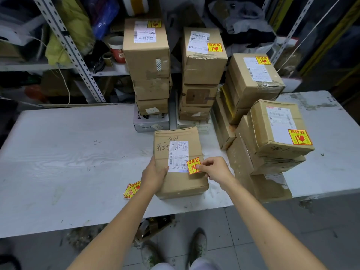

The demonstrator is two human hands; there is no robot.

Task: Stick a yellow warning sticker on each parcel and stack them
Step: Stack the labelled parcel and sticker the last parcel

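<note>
**Sticker at centre parcel, both hands engaged**

Found lying flat on the white table [68,152], near its front edge: one brown parcel [182,185], shipping label [178,152] facing up. Gripped at its left edge by the left hand [153,175], fingers curled over the side, thumb on top. Pinched at its right edge by the right hand [214,168], thumb and forefinger closed: yellow sticker [192,165], tilted, against the parcel top, overlapping the label's lower right corner. On the table beside the left wrist: small fan of spare stickers [132,189]. Behind and to the right: four stacks of parcels [202,61], top box of each already bearing a yellow sticker.
</note>
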